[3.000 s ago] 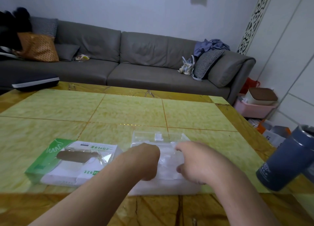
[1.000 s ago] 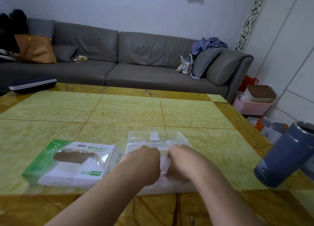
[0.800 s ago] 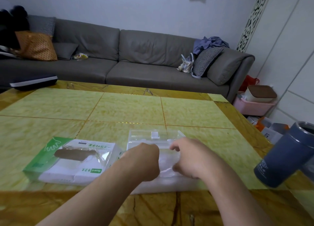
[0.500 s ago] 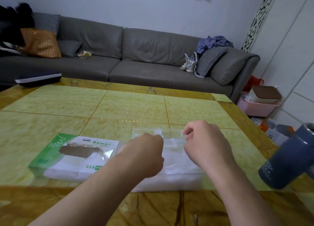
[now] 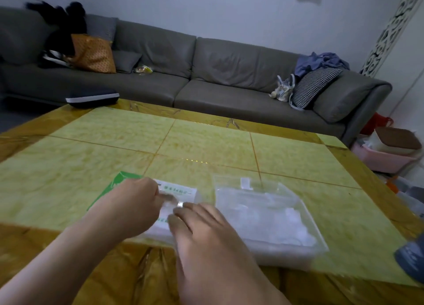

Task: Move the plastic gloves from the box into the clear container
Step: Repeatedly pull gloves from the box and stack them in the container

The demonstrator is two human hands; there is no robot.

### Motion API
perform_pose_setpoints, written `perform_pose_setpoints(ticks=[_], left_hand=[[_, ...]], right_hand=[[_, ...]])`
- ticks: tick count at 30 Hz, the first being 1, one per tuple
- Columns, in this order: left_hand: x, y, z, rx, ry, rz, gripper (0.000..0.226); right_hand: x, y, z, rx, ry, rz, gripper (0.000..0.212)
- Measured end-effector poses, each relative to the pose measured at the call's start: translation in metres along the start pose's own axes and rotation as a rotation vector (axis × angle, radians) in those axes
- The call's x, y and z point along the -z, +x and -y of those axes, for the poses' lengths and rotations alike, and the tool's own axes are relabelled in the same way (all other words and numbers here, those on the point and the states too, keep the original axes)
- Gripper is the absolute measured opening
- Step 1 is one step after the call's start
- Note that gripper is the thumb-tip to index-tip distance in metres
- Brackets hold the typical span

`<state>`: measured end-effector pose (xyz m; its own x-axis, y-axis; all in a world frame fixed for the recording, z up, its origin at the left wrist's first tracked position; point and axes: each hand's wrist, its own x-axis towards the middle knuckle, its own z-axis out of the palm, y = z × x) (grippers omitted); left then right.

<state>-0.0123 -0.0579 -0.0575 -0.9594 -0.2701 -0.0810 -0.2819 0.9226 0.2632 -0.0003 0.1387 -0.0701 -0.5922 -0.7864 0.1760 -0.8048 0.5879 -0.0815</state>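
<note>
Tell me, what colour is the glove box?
The glove box is white with a green end, seen in the head view.

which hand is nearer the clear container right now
Right. The right hand rests on the glove box, just left of the clear container; the left hand is over the box's far side, farther away.

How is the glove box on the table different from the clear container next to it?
The glove box is opaque, white with a green end and printing; the clear container is see-through, showing whitish plastic inside. Both hands are at the box, the left hand over its top and the right hand on its near edge; nothing touches the container. The container looks wider. Both lie flat on the yellow table.
</note>
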Motion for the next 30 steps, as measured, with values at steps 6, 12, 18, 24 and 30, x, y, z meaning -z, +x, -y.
perform_pose_setpoints(ticks=[6,12,18,24,30], left_hand=[[-0.008,0.000,0.012,-0.193,0.233,0.237,0.028],[-0.009,0.007,0.012,-0.058,0.023,0.175,0.029],[0.017,-0.007,0.011,-0.025,-0.344,-0.273,0.018],[0.023,-0.011,0.011,-0.071,-0.681,-0.582,0.020],[0.034,-0.016,0.000,-0.070,-0.975,-0.637,0.014]], right_hand=[[-0.049,0.014,0.010,-0.049,-0.015,0.006,0.035],[-0.044,0.013,0.006,-0.003,-0.068,-0.033,0.053],[-0.042,0.011,0.007,0.049,-0.066,-0.052,0.028],[-0.042,0.006,0.008,0.044,-0.054,-0.004,0.030],[-0.049,0.008,0.008,0.028,-0.005,-0.009,0.029]])
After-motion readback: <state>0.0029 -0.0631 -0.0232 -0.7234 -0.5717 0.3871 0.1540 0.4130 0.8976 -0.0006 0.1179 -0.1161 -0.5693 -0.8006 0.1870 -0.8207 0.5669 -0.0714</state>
